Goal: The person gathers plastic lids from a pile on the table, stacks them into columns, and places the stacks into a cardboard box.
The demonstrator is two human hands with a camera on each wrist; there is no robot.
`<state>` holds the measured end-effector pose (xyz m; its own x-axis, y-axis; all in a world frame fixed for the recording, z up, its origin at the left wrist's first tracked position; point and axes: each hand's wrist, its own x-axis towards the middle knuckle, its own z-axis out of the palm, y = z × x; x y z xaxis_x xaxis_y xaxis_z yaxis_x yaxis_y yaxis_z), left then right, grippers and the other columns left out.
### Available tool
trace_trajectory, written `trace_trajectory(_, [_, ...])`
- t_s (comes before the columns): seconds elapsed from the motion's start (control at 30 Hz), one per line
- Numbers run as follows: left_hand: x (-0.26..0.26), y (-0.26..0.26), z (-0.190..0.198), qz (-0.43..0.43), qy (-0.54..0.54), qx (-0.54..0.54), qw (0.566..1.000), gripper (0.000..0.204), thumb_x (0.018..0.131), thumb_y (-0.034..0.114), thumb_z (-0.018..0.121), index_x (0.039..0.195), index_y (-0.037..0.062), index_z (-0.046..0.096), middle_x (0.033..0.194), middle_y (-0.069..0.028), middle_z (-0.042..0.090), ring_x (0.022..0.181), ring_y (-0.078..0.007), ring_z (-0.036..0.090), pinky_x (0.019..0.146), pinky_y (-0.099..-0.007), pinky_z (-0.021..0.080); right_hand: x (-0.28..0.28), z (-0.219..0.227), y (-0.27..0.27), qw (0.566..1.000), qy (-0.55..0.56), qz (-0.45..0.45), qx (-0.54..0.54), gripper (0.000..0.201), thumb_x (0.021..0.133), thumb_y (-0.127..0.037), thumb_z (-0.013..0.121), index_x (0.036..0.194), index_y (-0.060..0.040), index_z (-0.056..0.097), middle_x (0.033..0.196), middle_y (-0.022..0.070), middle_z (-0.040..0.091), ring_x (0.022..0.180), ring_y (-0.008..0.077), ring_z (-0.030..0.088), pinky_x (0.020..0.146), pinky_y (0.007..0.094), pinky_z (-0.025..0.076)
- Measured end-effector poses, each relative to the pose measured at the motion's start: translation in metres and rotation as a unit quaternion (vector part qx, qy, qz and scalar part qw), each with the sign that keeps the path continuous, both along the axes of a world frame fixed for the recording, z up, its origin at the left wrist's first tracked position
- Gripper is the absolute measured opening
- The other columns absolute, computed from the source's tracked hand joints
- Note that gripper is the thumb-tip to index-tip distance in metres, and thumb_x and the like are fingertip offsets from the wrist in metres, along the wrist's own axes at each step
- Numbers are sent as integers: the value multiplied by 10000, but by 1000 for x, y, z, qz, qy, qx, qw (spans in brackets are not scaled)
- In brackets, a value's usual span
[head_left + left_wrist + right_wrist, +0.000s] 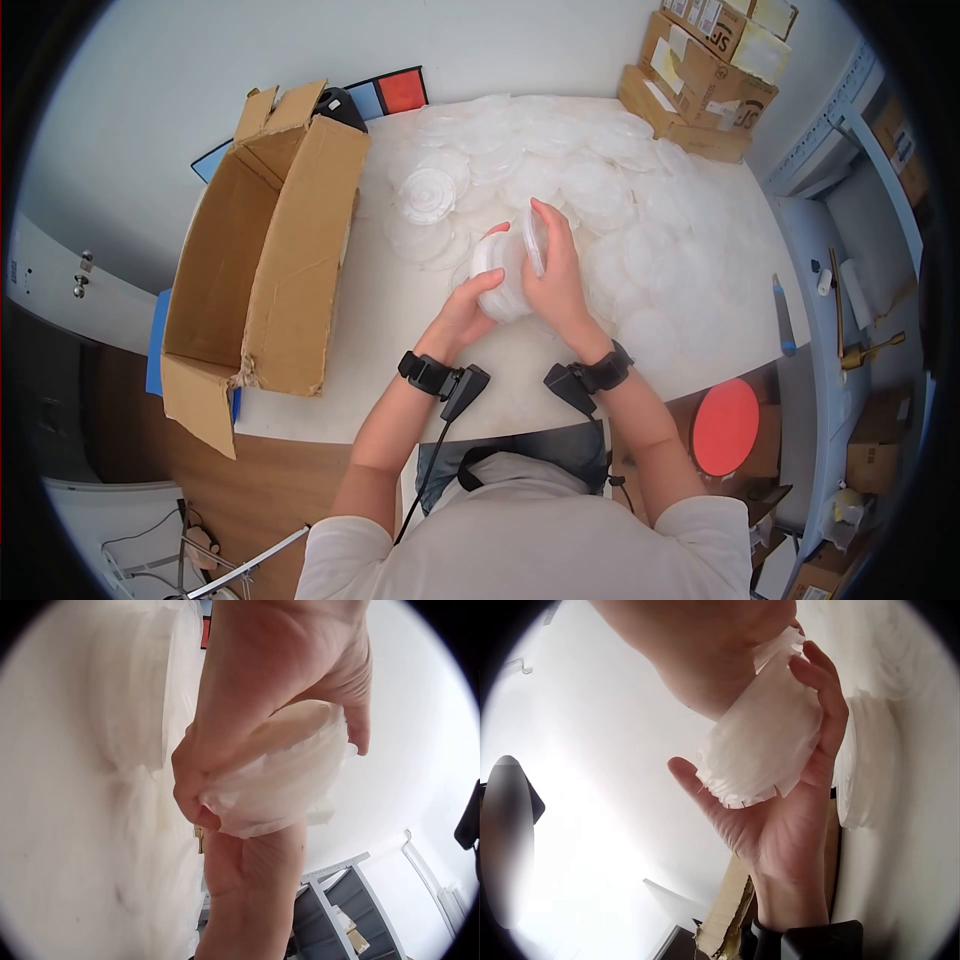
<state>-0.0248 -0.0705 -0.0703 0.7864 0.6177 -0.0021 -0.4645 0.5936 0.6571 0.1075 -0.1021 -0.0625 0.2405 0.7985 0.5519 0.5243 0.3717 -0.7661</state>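
Over the front middle of the table, my left hand (468, 308) grips a stack of round translucent plastic lids (506, 275), its thumb across the near side. The stack is tilted on edge. In the right wrist view, the left hand's fingers (831, 705) curl round the lid stack (765, 739). My right hand (556, 285) is at the stack's right side, holding a clear lid (536, 240) between thumb and fingers; its palm hides part of this grip. Many loose translucent lids (600, 190) cover the table behind the hands, with a small pile of lids (430, 195) among them.
A long open cardboard box (215, 270) stands at the table's left. Stacked cartons (705, 80) are in the back right corner. A blue-handled tool (783, 315) lies by the right edge, and a red round seat (725, 427) is below it.
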Motion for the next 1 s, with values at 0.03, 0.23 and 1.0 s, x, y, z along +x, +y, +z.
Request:
trace_trajectory(0.03, [0, 0, 0, -11, 6, 17, 1000, 757, 745, 198, 624, 1367, 212, 193, 1300, -80, 352, 1196, -245, 357, 975, -427, 320, -2, 0, 0, 998, -49, -43, 11, 570, 702, 72, 485, 1249, -13, 348, 1224, 194, 400, 1170, 349, 372, 986, 400, 290])
trace_trajectory(0.23, [1, 1, 5, -12, 34, 59, 998, 832, 684, 148, 653, 1365, 193, 176, 1278, -100, 353, 1186, -252, 360, 965, -417, 331, 5, 0, 3, 999, 25, -15, 20, 591, 766, -96, 598, 1281, -32, 314, 1261, 181, 349, 1181, 320, 347, 985, 394, 287])
trace_trajectory(1.0, [-12, 7, 19, 93, 52, 74, 991, 809, 703, 196, 655, 1357, 169, 179, 1252, -98, 356, 1194, -251, 353, 958, -399, 351, 9, 6, -9, 975, 85, 202, -47, 903, 558, -277, 807, 1302, -125, 320, 1321, 133, 274, 1224, 323, 284, 998, 430, 265])
